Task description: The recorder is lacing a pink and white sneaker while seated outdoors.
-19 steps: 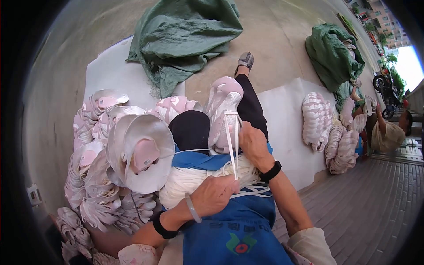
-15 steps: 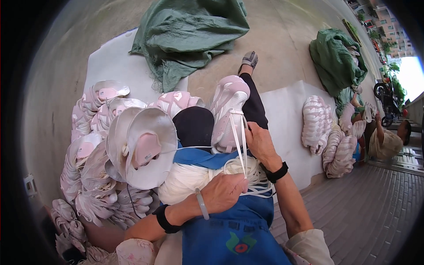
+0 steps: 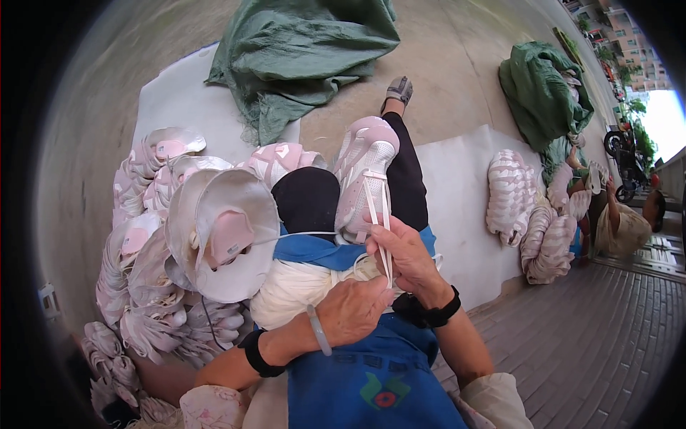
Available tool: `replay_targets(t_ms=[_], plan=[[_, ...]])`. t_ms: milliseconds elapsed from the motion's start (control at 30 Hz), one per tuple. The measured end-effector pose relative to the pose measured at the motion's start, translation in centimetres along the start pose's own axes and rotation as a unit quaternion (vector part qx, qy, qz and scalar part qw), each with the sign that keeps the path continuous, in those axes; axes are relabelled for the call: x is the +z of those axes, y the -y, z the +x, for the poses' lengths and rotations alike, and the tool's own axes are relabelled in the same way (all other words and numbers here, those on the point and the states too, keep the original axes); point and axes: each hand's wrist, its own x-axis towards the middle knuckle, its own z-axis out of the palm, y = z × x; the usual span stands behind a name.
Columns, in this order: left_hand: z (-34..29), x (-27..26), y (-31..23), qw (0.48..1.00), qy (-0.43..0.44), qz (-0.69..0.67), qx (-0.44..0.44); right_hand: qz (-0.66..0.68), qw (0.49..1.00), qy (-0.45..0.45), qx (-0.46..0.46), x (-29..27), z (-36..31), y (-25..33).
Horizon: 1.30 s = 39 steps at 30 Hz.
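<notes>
With fingers of the left hand (image 3: 354, 311), gripped laces (image 3: 386, 207) from the shoe upper (image 3: 357, 179), right of the black-clad knee (image 3: 307, 196); with the right hand (image 3: 409, 259), touched them — grip unclear — apparently mid-lacing, needing even tension next.

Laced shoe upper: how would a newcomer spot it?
Find the blue apron, bottom centre. Above it, past the cream lace bundle, lies a pink-and-white shoe upper. Unlike the stacked uppers at left, it lies singly, white laces running to the left hand.
</notes>
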Motion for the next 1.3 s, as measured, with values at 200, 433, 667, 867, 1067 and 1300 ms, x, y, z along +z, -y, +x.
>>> replay_targets(t_ms=[200,433,667,867,1067,1300], plan=[[0.1,0.2,0.2,0.997,0.049,0.051,-0.041,-0.253,0.947,-0.107,-0.165,-1.1,0.8,-1.1],[1.1,-0.7,1.7,0.991,0.110,0.041,-0.070,-0.146,0.988,0.054,-0.020,-2.1,0.6,-0.5],[7.5,-1.9,4.8,0.799,-0.006,-0.546,-0.254,-0.218,0.955,0.105,-0.172,-1.7,0.4,-1.6],[6.5,-3.1,7.1,0.752,-0.074,-0.635,-0.162,-0.364,0.861,0.019,-0.354,-4.4,-0.4,0.2],[-1.3,-9.3,2.9,0.759,-0.215,-0.614,-0.027,-0.082,0.984,-0.019,-0.156,-8.8,-0.6,2.1],[-15.7,-18.6,1.1,0.757,-0.313,-0.529,0.222,-0.098,0.975,-0.191,-0.054,-12.6,0.1,2.5]])
